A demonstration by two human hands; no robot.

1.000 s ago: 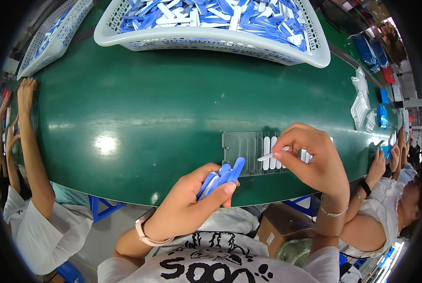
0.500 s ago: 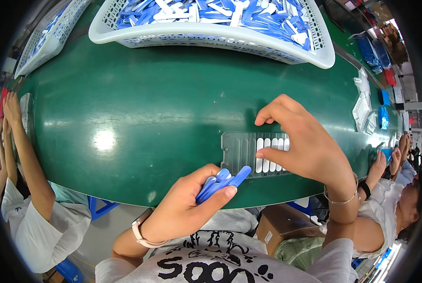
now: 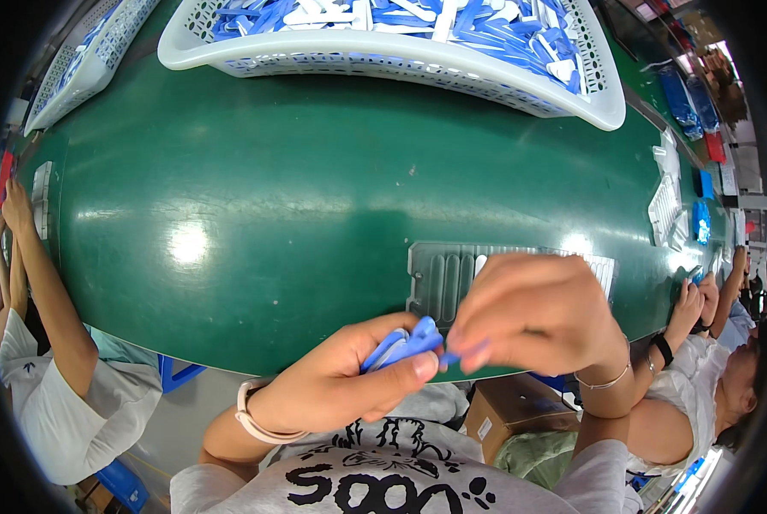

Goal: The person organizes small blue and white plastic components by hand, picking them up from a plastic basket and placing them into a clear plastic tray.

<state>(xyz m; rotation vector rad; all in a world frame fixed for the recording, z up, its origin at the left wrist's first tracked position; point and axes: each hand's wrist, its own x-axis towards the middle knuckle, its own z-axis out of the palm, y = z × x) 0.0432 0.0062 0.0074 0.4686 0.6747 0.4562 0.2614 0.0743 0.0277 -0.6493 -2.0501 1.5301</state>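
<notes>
**Blue pieces at the near counter edge**

Left hand (image 3: 341, 390) clamped on a bunch of blue plastic sticks (image 3: 401, 344), just off the green counter (image 3: 298, 197) near edge. Right hand (image 3: 538, 313) pinching one stick's tip, above the grey slotted tray (image 3: 439, 274).

The tray (image 3: 439, 274) lies on the table (image 3: 315, 197). Behind it sits a big basket (image 3: 383, 56). A smaller basket (image 3: 83, 64) sits far left of the tray.

Bright, even overhead light. Two soft glare patches on the glossy green table (image 3: 315, 197). Right hand (image 3: 538, 313) slightly motion-blurred. Strong fisheye bending toward rim; black vignette rings the frame. Centre sharp, shadows faint.
</notes>
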